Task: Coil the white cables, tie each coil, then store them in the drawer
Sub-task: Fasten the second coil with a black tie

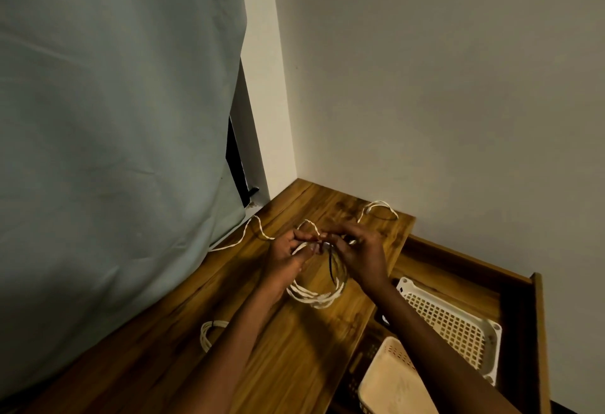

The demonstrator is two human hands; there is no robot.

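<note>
White cable coil (314,295) is held above the wooden tabletop (294,364), hanging toward the near side below both hands — left hand (288,249) and right hand (360,253) pinch its top together, a dark tie (332,266) dangling between, open drawer (510,299) lying right — nearer the right hand.

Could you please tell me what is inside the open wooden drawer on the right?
The open wooden drawer holds two perforated plastic baskets: a white one and a beige one. No cable coils show; the right forearm covers part of it.
</note>
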